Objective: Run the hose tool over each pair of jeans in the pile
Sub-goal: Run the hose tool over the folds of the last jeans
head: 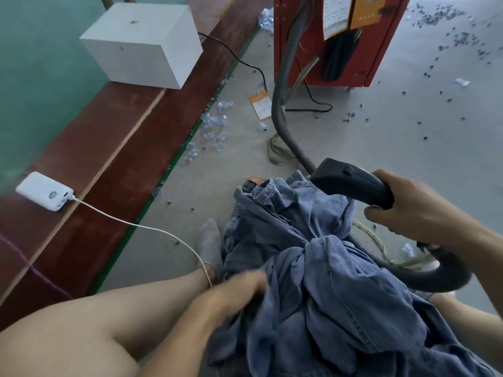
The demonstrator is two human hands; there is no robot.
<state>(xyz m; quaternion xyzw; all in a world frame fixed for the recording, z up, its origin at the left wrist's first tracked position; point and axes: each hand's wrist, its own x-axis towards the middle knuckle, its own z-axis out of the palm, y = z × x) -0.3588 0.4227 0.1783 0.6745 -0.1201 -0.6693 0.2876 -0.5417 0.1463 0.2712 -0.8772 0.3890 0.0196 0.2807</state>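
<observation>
A crumpled pair of blue jeans [313, 257] lies bunched over my lap and the floor between my legs. My right hand [408, 210] grips the black nozzle of the hose tool [351, 185], held just above the far right edge of the denim. Its grey ribbed hose [283, 104] runs back to a red machine [334, 36], and another loop of it curves under my right forearm. My left hand [234, 292] is blurred and grips the left edge of the jeans, with its fingertips buried in the fabric.
A white power bank [43, 190] with a white cable sits on a red-brown board [114, 148] at the left, next to a white box [144, 44]. Clear plastic scraps, an orange tag [261, 104] and dark lint lie scattered on the grey floor. My socked foot [209, 243] rests beside the jeans.
</observation>
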